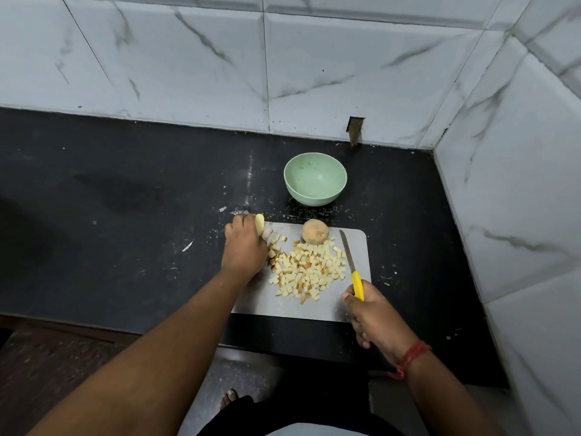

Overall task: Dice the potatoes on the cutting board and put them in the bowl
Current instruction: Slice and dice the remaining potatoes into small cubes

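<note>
A grey cutting board [330, 306] lies on the black counter, with a heap of diced potato [306, 270] spread over its middle. At the board's far edge sits a whole unpeeled potato [315, 231]. My left hand [243, 247] is at the board's far left corner and grips a pale potato piece [259, 224]. My right hand [374, 313] holds a knife by its yellow handle [357, 284]; the blade [346, 251] points away along the board's right side. A pale green bowl [315, 179] stands empty behind the board.
The black counter [141, 215] stretches to the left, dusted with white specks. Marble-tiled walls close it in behind and on the right. The counter's front edge lies just below the board, and a bare foot [229, 399] shows on the floor.
</note>
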`<state>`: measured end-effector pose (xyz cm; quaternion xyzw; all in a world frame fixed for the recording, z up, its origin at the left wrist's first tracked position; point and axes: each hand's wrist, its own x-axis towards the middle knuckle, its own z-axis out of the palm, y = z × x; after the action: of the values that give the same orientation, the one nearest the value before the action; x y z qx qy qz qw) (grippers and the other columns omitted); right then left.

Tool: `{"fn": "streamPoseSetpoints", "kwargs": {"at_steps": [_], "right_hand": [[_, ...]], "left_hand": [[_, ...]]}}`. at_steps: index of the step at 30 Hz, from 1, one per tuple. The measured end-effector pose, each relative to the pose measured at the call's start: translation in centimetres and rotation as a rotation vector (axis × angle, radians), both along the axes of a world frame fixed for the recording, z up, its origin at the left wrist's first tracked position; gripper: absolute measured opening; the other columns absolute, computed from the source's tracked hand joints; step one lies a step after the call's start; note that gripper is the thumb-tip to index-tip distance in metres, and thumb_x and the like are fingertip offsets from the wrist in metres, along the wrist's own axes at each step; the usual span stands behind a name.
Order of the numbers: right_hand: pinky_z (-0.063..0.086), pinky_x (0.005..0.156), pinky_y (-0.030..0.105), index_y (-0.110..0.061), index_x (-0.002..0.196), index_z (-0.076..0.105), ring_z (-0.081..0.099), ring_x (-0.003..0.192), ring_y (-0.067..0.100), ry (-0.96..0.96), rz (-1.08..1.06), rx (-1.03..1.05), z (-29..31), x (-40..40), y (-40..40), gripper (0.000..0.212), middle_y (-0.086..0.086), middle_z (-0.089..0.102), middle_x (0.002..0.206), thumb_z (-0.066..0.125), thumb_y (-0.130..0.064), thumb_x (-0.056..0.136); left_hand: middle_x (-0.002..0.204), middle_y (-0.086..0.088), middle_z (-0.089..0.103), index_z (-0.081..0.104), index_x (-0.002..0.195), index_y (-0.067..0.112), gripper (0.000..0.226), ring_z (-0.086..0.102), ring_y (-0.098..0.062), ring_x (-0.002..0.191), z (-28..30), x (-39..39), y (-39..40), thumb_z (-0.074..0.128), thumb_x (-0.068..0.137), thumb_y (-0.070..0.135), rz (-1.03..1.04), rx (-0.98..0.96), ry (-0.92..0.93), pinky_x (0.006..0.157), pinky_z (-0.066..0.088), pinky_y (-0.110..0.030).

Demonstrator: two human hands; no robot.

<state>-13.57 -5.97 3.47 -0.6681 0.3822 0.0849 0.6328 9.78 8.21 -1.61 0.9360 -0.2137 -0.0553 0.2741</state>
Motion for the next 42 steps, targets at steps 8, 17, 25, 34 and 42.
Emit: {"fn": "streamPoseSetpoints", "kwargs": {"at_steps": [8, 17, 25, 34, 42], "right_hand": [[0.033, 0.041, 0.026, -0.011, 0.101, 0.049, 0.033, 0.043, 0.011, 0.005, -0.009, 0.0, 0.1, -0.5, -0.1, 0.014, -0.004, 0.041, 0.054, 0.046, -0.025, 0.102], [0.034, 0.041, 0.026, -0.012, 0.101, 0.05, 0.033, 0.042, 0.01, -0.008, 0.006, -0.023, -0.1, -0.6, -0.1, 0.015, -0.005, 0.041, 0.052, 0.046, -0.026, 0.102], [0.033, 0.041, 0.026, -0.011, 0.101, 0.05, 0.034, 0.041, 0.011, -0.047, -0.079, -0.016, -0.3, -0.4, -0.4, 0.014, -0.003, 0.042, 0.053, 0.046, -0.025, 0.102], [0.043, 0.062, 0.027, -0.016, 0.093, 0.055, 0.058, 0.073, 0.013, -0.202, -0.229, -0.461, -0.4, 4.2, -2.0, 0.016, -0.003, 0.061, 0.082, 0.067, -0.025, 0.09], [0.054, 0.07, 0.039, -0.012, 0.089, 0.058, 0.062, 0.076, 0.022, -0.13, -0.183, -0.589, -1.1, 5.5, -1.8, 0.019, 0.0, 0.062, 0.081, 0.071, -0.025, 0.083]], "left_hand": [[0.131, -0.008, 0.059, 0.053, 0.141, 0.015, 0.036, 0.054, -0.027, 0.121, -0.3, 0.1, -0.5, 0.04, 0.109, 0.027, 0.092, -0.355, 0.22, 0.104, 0.046, -0.045], [0.111, -0.003, 0.072, 0.065, 0.123, 0.019, 0.02, 0.07, -0.019, 0.094, 2.1, -0.3, -0.9, 0.054, 0.107, 0.026, 0.307, -0.809, 0.587, 0.083, 0.063, -0.041], [0.099, -0.005, 0.077, 0.069, 0.113, 0.021, 0.019, 0.073, -0.018, 0.09, 4.1, -4.7, -4.8, 0.062, 0.103, 0.035, 0.056, -0.789, 0.672, 0.085, 0.061, -0.039], [0.104, -0.017, 0.077, 0.066, 0.12, 0.004, 0.026, 0.075, -0.026, 0.088, 3.7, -10.3, -8.0, 0.048, 0.103, -0.001, 0.154, -0.818, 1.156, 0.068, 0.059, -0.034], [0.101, -0.022, 0.076, 0.07, 0.114, 0.01, 0.03, 0.068, -0.035, 0.092, 4.3, -10.3, -8.1, 0.063, 0.085, 0.005, 0.215, -0.801, 1.139, 0.095, 0.056, -0.056]]}}
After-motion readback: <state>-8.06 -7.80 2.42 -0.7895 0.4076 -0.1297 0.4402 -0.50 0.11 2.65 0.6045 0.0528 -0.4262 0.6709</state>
